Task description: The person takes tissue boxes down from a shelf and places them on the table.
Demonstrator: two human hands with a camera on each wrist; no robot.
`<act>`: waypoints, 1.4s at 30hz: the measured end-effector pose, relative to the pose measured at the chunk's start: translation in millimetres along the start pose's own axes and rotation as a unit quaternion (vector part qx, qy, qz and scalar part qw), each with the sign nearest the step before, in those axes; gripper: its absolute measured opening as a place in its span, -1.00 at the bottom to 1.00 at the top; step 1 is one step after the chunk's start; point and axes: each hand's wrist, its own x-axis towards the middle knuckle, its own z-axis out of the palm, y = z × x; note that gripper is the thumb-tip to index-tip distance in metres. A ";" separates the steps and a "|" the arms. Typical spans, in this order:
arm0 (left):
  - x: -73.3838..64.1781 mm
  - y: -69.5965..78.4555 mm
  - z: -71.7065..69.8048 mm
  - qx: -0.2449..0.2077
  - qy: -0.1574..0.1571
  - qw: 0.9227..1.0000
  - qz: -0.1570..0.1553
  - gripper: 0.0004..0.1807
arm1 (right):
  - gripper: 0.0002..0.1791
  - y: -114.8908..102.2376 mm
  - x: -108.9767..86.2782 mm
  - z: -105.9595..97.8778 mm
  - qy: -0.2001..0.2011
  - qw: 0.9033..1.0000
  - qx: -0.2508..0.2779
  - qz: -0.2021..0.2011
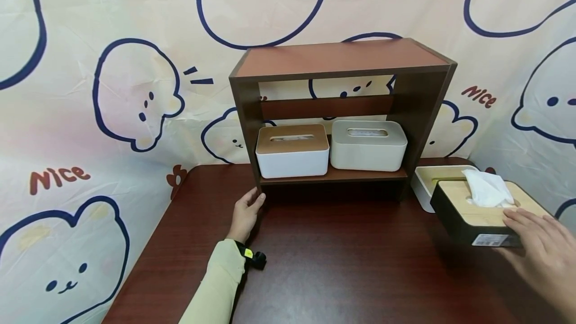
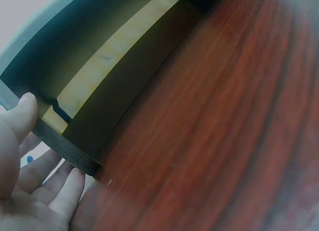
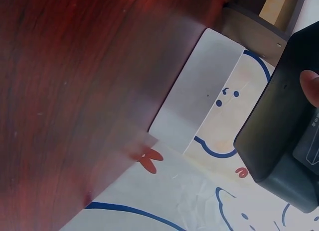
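Note:
My left hand (image 1: 245, 214) grips the lower front corner of a brown wooden shelf (image 1: 243, 114), thumb on one side of the panel and fingers on the other. My right hand (image 1: 542, 251) holds a black tissue box (image 1: 459, 226) with a pale wood lid, a white tissue sticking up from its slot. Fingers lie over the lid; the thumb presses the underside in the right wrist view. Behind and below this box, a white box (image 1: 420, 189) stands on the table beside the shelf, partly hidden.
On the shelf's lower board, a white tissue box with a brown lid (image 1: 292, 156) sits left of an all-white tissue box (image 1: 369, 151). The dark red wood table (image 1: 315, 264) meets a cartoon-printed backdrop (image 1: 135, 174) at the back and left.

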 end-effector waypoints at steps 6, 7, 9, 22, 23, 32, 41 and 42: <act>-0.1 0.5 -0.8 0.002 -0.002 1.000 0.003 -0.40 | -0.25 5.0 -7.7 -1.5 -0.032 0.999 -0.005 0.011; 0.0 0.7 -1.0 0.003 -0.003 1.000 0.002 -0.39 | -0.24 5.9 -9.4 -2.1 -0.040 0.999 -0.006 0.013; -0.1 1.0 -1.1 0.002 -0.004 1.000 0.001 -0.38 | -0.22 7.5 -13.5 -4.0 -0.062 0.998 -0.010 0.017; -0.2 1.9 0.3 0.002 0.000 1.000 -0.004 -0.45 | -0.13 14.7 -32.3 -7.4 -0.124 0.992 -0.018 0.031; 0.0 2.0 0.3 0.001 0.000 1.000 -0.003 -0.47 | -0.12 15.2 -33.2 -7.8 -0.130 0.991 -0.018 0.033; 0.0 1.9 1.2 -0.005 0.002 1.000 0.000 -0.52 | -0.07 20.3 -43.3 -10.3 -0.176 0.983 -0.023 0.036; -0.9 1.9 1.3 0.002 0.005 1.000 -0.002 -0.48 | -0.05 23.4 -52.6 -9.1 -0.188 0.981 -0.024 0.037; -0.9 2.1 1.2 0.003 0.005 1.000 -0.003 -0.47 | -0.04 23.5 -53.2 -9.2 -0.193 0.980 -0.026 0.039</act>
